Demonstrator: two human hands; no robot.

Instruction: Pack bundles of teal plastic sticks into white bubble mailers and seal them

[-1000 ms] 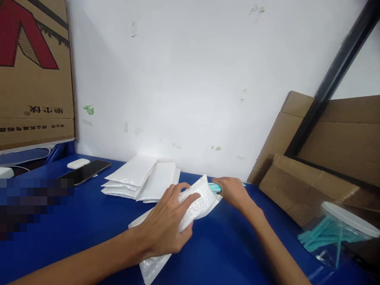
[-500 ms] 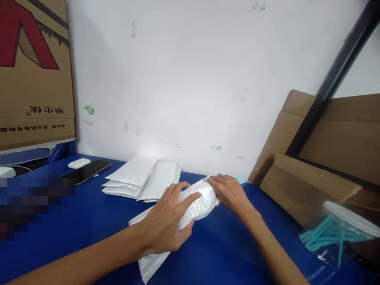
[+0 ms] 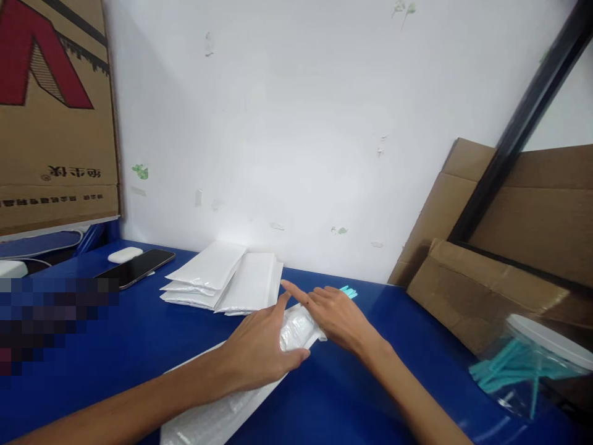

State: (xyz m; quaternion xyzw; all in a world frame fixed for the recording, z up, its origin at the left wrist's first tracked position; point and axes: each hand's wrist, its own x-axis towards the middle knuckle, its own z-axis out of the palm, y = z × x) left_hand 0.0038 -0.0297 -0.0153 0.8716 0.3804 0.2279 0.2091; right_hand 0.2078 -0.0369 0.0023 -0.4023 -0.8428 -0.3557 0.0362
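Note:
A white bubble mailer slants across the front of the blue table, its near end toward me. My left hand is closed round its upper part, thumb on the near side and fingers over the far side. At the mailer's far end is my right hand, its index finger stretched toward my left fingertips and its other fingers curled. Teal stick ends poke out past the right hand's far side. The rest of those sticks is hidden by the hand and mailer.
Several more white mailers lie stacked near the wall. A black phone and a white case are at the left. On the right, a clear jar holds teal sticks, beside leaning cardboard.
Both hands and the mailer have come lower and left, toward me. My right index finger has straightened toward my left hand. The teal ends have moved along with my right hand.

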